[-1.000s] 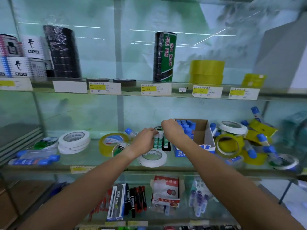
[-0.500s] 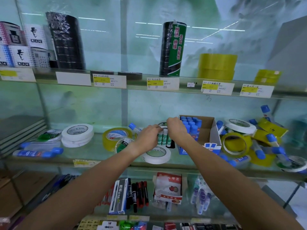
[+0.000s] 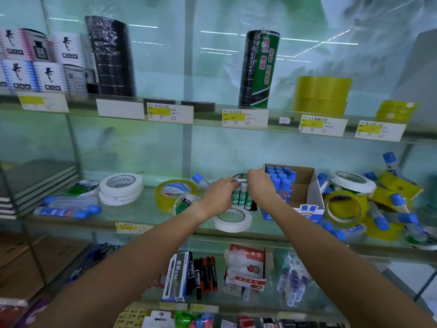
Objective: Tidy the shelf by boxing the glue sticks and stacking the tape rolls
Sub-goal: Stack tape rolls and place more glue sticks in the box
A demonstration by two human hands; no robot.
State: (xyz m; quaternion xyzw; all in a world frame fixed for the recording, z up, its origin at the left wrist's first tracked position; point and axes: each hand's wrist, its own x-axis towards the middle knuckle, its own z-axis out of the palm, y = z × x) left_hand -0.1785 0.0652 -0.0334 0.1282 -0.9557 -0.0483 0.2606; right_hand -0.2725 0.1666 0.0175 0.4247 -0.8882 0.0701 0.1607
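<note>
On the middle glass shelf [image 3: 142, 223], both my hands close round a small bunch of upright green-and-white glue sticks [image 3: 241, 197]. My left hand [image 3: 220, 197] holds them from the left, my right hand [image 3: 261, 185] from the top right. Just right of them stands an open cardboard box [image 3: 307, 192] with several blue-capped glue sticks [image 3: 280, 179] upright inside. A white tape roll [image 3: 233, 218] lies flat in front of my hands. A stack of white tape rolls [image 3: 121, 188] sits to the left, a yellow tape roll [image 3: 175, 191] beside it.
Right of the box lies a jumble of yellow tape rolls [image 3: 345, 208], a white roll [image 3: 352, 181] and loose blue-capped glue sticks [image 3: 402, 204]. More glue sticks [image 3: 68, 210] lie at the far left. Tall tape stacks [image 3: 259, 67] stand on the upper shelf; markers [image 3: 203, 273] below.
Both hands stay on the bunch of green-and-white glue sticks near the box. The view has shifted slightly; the hands have hardly moved.
</note>
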